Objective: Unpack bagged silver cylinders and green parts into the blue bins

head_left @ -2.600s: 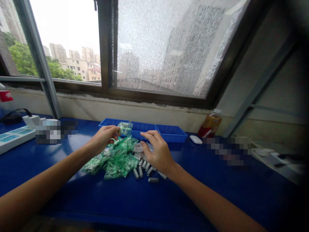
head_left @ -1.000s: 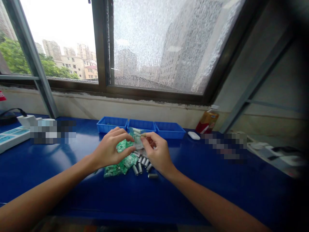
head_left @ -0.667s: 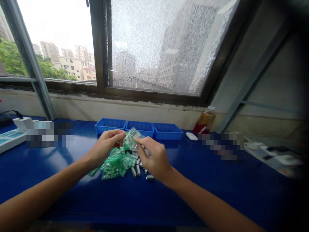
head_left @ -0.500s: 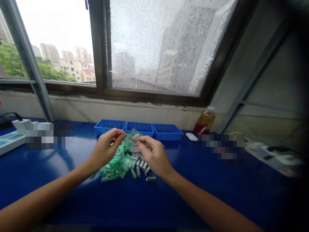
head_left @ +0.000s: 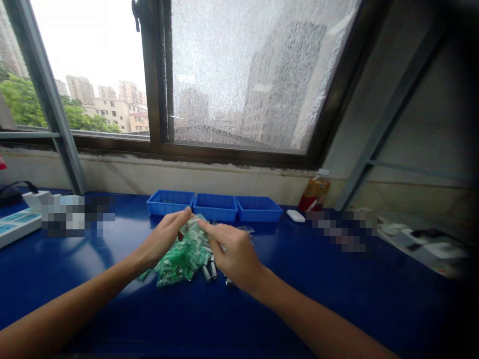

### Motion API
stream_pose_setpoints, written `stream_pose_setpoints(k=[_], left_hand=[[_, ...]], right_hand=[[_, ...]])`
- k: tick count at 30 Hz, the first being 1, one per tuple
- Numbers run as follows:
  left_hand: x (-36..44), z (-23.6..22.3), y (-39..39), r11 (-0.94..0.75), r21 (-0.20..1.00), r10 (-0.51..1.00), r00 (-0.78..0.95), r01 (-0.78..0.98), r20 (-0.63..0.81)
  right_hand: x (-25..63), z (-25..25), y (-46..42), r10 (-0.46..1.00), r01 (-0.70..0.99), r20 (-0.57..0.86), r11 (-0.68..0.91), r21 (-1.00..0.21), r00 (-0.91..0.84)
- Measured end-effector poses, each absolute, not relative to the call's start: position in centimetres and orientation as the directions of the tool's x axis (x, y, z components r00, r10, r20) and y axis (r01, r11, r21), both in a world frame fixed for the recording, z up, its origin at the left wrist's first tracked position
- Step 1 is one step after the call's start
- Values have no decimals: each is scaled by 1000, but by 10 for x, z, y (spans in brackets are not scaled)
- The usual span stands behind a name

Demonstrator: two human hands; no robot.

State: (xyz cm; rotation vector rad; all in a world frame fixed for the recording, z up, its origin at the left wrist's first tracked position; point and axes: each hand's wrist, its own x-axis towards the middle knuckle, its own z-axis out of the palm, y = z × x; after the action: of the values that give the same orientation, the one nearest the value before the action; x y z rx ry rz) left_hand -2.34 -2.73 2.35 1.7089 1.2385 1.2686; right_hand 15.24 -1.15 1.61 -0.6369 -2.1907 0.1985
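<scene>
A heap of green-tinted clear plastic bags (head_left: 179,264) filled with small parts lies on the blue table in front of me. My left hand (head_left: 166,234) is closed at the heap's upper end, holding a clear plastic bag (head_left: 194,227) between thumb and fingers. From the other side my right hand (head_left: 235,252) meets the same bag, its index finger stretched along the edge and its other fingers curled in; its grip is partly hidden. Small silver metal cylinders (head_left: 206,273) lie loose beside the heap, several of them covered by my right hand.
Behind the heap stand three blue bins, left (head_left: 170,205), middle (head_left: 215,209) and right (head_left: 259,210). A white mouse-like object (head_left: 296,216) and a drink bottle (head_left: 315,192) are to the right. A white power strip (head_left: 18,224) lies far left.
My right hand has shifted slightly down, its index finger now straightened against the bag, and it covers more of the loose cylinders. My left fingers are more extended. The view tilted slightly upward.
</scene>
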Motion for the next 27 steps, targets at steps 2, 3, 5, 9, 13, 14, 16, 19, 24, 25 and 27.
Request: stream_pose_setpoints(k=[2,3,5,9,13,14,16,19,24,25,27], left_hand=[[-22,26,-27,-300,917,954,83,262,288],[-22,26,-26,-300,918,954,72,258,291],[-22,24,-25,-336,901,939,22,273,343],[-21,16,-25,-498,693,797,-40,521,602],[-18,11,-32,-591,486,661,42,644,749],[-17,11,-33,-604,471,643,44,643,764],[-16,12,-34,-633,424,602,68,647,796],[-17,13,-33,-707,266,505,204,655,839],[-16,16,-31,-702,333,653,382,630,653],[-16,17,-31,-670,445,720,372,594,587],[-15,18,-30,-537,721,843,312,438,438]], right_hand=[[153,15,-11,481,371,663,874,-313,-573],[153,16,-11,486,364,657,873,-326,-577],[153,18,-12,512,354,660,858,-371,-549],[151,24,-17,620,370,655,784,-499,-431],[150,29,-17,782,331,465,606,-724,-414],[150,30,-16,813,296,379,531,-794,-442],[150,30,-12,836,193,217,354,-915,-504],[151,26,-5,853,47,152,202,-978,-498],[153,17,2,791,205,517,593,-778,-326],[154,16,3,719,286,607,693,-662,-339],[157,13,4,558,414,724,819,-398,-407]])
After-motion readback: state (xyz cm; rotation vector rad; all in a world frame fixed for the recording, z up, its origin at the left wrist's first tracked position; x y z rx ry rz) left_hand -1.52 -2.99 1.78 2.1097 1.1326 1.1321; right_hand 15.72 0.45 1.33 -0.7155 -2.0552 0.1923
